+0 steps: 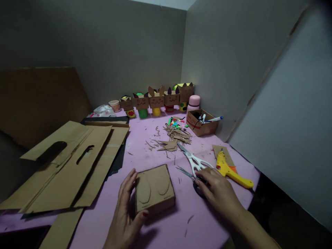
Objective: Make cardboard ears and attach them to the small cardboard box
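Observation:
My left hand (127, 211) holds a small square cardboard box (157, 204) by its left side, fingers along the edge and thumb at the front corner. Two ear-shaped cardboard pieces, a left one (144, 192) and a right one (164, 184), lie flat on its top face. To the right, my right hand (216, 186) has its fingers closed at the dark handles of small scissors (185, 172), whose blades point left over the table; the fingers partly hide the handles. Larger white-handled scissors (195, 162) lie just beyond, their handles close to my fingers.
Cardboard scraps (177, 134) lie mid-table. A yellow glue gun (232, 173) rests at the right edge. Large cardboard sheets (70, 166) cover the left side. Several cardboard animal-faced figures (156, 101), a pink bottle (194, 102) and a box of pens (202, 126) stand at the back.

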`<action>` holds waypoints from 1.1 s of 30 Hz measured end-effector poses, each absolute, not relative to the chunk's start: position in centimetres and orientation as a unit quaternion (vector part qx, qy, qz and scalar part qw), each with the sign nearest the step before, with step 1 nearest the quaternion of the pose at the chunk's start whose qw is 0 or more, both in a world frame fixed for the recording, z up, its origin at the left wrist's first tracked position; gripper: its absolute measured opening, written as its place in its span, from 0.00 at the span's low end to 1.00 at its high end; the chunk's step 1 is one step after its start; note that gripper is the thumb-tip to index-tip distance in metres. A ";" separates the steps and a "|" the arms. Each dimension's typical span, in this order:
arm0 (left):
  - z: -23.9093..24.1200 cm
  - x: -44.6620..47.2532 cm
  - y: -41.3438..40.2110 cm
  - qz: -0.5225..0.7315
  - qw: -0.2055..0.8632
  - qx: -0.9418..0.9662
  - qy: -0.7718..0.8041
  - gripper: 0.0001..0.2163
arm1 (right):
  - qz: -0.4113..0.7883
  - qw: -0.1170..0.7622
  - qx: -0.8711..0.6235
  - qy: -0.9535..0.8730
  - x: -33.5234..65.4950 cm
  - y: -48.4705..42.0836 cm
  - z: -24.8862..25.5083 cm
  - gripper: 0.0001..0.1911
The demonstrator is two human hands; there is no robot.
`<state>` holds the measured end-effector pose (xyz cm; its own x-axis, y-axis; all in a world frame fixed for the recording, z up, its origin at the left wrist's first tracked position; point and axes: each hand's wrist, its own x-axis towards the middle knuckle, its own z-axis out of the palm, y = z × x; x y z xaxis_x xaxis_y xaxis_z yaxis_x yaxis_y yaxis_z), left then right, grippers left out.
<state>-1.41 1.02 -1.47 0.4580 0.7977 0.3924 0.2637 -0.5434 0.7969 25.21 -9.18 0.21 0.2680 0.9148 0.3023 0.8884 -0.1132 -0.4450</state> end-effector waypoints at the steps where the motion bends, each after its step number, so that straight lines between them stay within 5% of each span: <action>1: -1.5 -1.4 1.0 0.403 0.343 0.778 0.339 0.30 | 0.009 0.272 -0.756 -0.595 25.5 -9.1 0.2 0.11; 33: -1.4 -1.4 1.6 0.474 0.347 0.709 0.390 0.19 | -0.026 0.148 -0.825 -0.545 26.6 -7.3 0.8 0.09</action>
